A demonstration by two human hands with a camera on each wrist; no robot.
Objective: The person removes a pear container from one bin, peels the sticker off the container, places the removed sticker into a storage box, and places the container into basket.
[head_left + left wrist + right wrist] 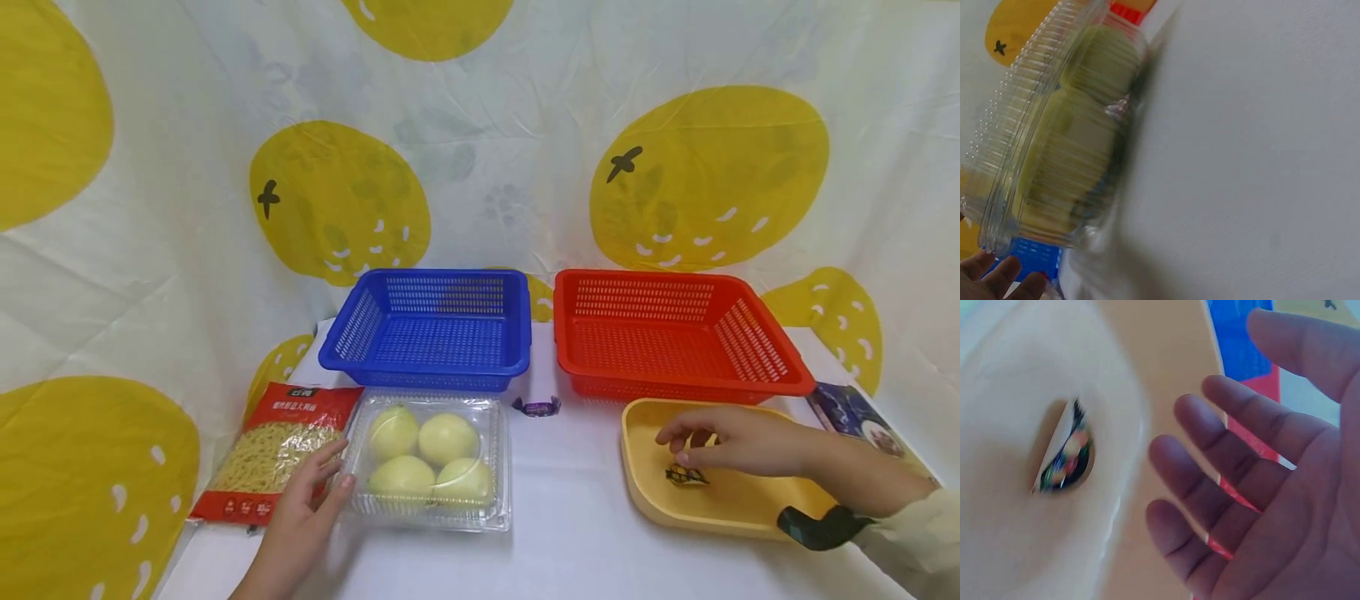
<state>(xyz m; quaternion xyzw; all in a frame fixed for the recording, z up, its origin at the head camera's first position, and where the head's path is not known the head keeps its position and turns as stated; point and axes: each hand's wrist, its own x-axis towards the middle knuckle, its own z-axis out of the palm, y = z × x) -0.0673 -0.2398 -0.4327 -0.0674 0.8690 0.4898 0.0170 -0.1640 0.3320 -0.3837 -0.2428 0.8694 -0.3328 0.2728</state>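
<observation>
My left hand (303, 512) lies beside the left edge of a clear plastic clamshell box (420, 521), its fingers loosely extended. Inside the box sit several round, pale yellow-green fruits (447, 439). In the left wrist view, the fingertips (1004, 272) are right at the box's lower corner. Over a yellow tray (637, 492) hovers my right hand (742, 437), fingers relaxed and spread in the right wrist view, holding nothing. A small dark wrapped piece with a colourful print, like a candy (1069, 456), lies on the tray floor just beyond the fingertips.
A blue basket (423, 375) and a red basket (675, 387) stand at the back. A purple-wrapped candy (537, 407) lies between them, nearer me. The red pasta bag (281, 450) rests at left, and a dark printed packet (855, 412) at right, partly behind my forearm.
</observation>
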